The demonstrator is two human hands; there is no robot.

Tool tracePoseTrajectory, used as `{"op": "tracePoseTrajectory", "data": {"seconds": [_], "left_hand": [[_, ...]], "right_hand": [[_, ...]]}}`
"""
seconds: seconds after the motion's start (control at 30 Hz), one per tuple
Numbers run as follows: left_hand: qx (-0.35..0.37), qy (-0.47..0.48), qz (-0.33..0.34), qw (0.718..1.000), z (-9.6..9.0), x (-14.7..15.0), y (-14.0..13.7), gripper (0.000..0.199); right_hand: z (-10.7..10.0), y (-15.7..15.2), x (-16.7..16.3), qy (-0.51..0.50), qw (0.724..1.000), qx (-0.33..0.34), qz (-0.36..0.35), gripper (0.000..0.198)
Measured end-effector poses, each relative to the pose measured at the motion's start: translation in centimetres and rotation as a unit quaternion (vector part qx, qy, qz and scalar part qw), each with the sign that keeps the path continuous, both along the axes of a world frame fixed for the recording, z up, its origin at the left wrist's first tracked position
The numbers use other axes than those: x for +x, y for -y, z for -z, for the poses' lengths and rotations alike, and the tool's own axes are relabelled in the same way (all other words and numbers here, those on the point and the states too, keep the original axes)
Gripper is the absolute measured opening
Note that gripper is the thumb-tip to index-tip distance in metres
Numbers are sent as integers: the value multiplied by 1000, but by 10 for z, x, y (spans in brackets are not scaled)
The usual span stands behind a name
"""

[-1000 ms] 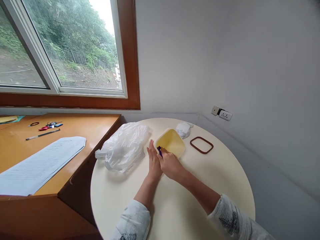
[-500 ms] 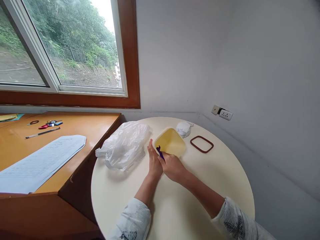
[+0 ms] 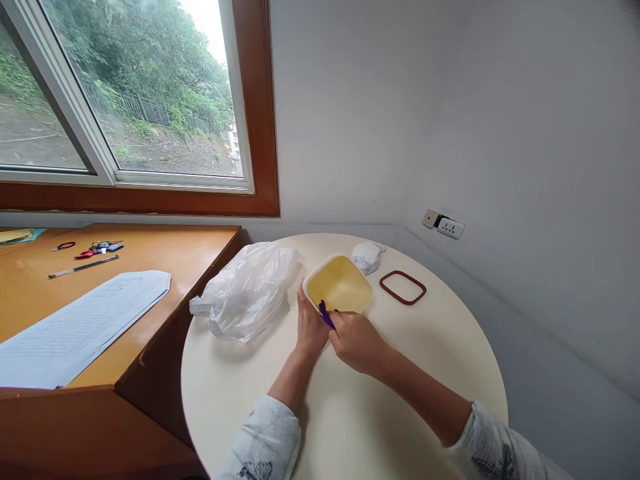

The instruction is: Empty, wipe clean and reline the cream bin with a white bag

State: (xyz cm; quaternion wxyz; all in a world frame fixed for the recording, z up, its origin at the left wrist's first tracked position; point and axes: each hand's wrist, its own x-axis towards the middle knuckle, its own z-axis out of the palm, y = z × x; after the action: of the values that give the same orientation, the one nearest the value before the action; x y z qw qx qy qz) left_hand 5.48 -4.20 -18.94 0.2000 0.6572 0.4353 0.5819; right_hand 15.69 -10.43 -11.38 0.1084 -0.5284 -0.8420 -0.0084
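Note:
A pale yellow plastic container (image 3: 345, 283), its opening turned partly toward me, is on the round table. My left hand (image 3: 311, 323) grips its near left side, the fingers wrapped around the outside wall. In my right hand (image 3: 357, 340) is a small dark purple piece (image 3: 326, 315), perhaps cloth, pressed against the rim at the near left corner. The right fingers are closed, and part of the purple piece is hidden by them. To the right of the container lies a brown rounded-rectangular ring (image 3: 403, 287), like a lid seal.
A crumpled clear plastic bag (image 3: 250, 290) lies left on the round table (image 3: 360, 427). Behind the container sits a white crumpled bundle (image 3: 367, 257). On the wooden desk (image 3: 200, 247) at left are papers (image 3: 90, 327), a pen (image 3: 83, 267) and keys (image 3: 103, 247).
My right hand has shifted slightly right and toward me, drawing the purple piece along the container's near rim. The left hand keeps its hold, and the container has moved only slightly.

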Motion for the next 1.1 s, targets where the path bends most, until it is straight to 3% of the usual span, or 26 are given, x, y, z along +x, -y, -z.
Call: {"op": "tracePoseTrajectory", "data": {"seconds": [0.33,0.6,0.93,1.1], "left_hand": [[23,-33,-1,999,-3,2,0,99],[72,-74,9,995,0,3,-2,106],[97,-124,6,987,-2,1,1,116],[100,-129,3,987,-2,1,0,116]], "right_hand": [[-8,4,16,50,998,6,-40,24],[-23,-18,20,104,982,-153,40,26],[5,-73,9,107,966,-228,54,20],[16,-82,5,124,966,-213,76,22]]}}
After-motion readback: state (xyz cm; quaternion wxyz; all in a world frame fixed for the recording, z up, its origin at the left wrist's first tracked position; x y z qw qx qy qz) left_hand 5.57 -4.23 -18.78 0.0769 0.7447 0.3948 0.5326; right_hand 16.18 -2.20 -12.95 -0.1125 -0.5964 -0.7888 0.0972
